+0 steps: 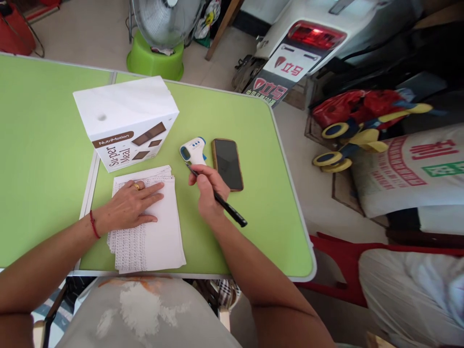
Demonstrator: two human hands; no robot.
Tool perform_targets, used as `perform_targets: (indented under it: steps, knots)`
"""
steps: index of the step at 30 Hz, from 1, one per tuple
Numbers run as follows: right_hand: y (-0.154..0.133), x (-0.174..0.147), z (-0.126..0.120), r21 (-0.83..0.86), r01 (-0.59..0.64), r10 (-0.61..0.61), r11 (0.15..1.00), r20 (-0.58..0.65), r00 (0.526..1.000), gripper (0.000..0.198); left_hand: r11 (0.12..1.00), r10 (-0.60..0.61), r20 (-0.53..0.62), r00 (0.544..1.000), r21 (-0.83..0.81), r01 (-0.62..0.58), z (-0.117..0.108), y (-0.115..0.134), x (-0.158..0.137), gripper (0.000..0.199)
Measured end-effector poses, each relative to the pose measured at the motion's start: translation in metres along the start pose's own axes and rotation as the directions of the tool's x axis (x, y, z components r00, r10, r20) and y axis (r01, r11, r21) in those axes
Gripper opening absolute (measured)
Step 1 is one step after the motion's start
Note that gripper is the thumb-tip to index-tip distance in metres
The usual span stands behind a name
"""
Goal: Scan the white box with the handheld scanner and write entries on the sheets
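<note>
My left hand (132, 205) lies flat with fingers spread on a stack of paper sheets (163, 241), whose left part is filled with handwriting. In my right hand (210, 191) is a black pen (231, 210), held between thumb and fingers just right of the paper. Its tip is in the air or over the table; I cannot tell if it touches anything. Right behind that hand lies a white and blue infrared thermometer (195, 151), its handle partly hidden by my fingers. A smartphone (228, 164) with a dark screen and brown case rests to the right of the thermometer.
A white NutriMotion box (126, 106) stands behind the paper on the green folding table (268, 203). Beyond the table are a fan (168, 21) on a green stool (155, 58) and a white scooter (308, 38). A red chair (337, 261) and a printed sack (409, 164) are at right.
</note>
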State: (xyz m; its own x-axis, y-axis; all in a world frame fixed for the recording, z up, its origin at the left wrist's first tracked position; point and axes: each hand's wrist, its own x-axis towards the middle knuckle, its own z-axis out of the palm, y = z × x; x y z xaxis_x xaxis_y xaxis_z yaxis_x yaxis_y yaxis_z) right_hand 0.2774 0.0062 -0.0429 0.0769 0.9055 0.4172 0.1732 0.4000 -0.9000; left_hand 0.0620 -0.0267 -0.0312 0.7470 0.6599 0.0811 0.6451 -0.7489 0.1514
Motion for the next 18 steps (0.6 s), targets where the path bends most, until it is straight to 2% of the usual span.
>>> perform_targets:
  steps: [5, 12, 18]
  knots:
    - [0.007, -0.001, 0.001, -0.065, -0.03, 0.03, 0.997, -0.007, 1.0, 0.02, 1.0, -0.021, 0.01, 1.0, -0.015, 0.021, -0.001, 0.002, 0.001, 0.052]
    - [0.013, 0.005, 0.001, -0.181, 0.024, 0.001, 0.983, 0.133, 0.991, 0.012, 0.991, -0.094, -0.069, 0.993, -0.098, 0.087, 0.004, -0.001, -0.001, 0.055]
    - [0.012, 0.002, 0.003, -0.176, 0.01, 0.028, 0.984, 0.213, 0.977, 0.017, 0.988, -0.106, -0.072, 0.992, -0.12, 0.097, 0.005, -0.002, 0.0, 0.057]
